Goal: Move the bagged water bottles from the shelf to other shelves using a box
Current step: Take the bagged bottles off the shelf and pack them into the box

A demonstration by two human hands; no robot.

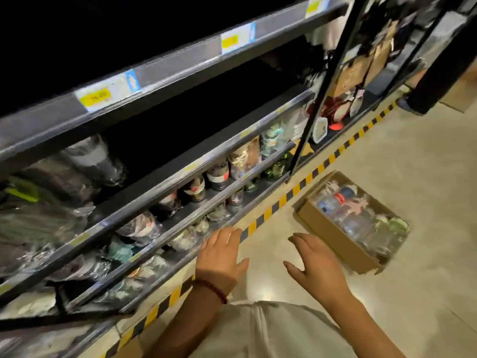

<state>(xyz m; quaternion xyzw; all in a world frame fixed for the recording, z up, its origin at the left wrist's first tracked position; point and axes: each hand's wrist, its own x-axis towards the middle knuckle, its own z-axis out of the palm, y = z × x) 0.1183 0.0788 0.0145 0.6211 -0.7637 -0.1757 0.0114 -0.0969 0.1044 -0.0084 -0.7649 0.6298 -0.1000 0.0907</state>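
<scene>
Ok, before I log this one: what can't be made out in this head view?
- Upper shelves: their interiors are black in shadow, so the contents are unknown.
- Price labels: print too blurred to read.
- Bagged bottles on the lower shelves: glare and blur hide any count.
- Cardboard box: bottles overlap, so how many it holds is unclear.
- Left hand and right hand: both open, holding nothing; their target is unclear.

Pale glossy floor [402,161] right of racking. Yellow-black hazard tape [296,188] runs along floor at rack foot. Yellow price labels [95,95] on upper rail fronts, blue tags beside them. Further bay at upper right: brown paper bags [361,71], red item [335,112] below, white-rimmed dish [320,129] tilted at bay edge. Black upright post [325,86] divides bays.
</scene>
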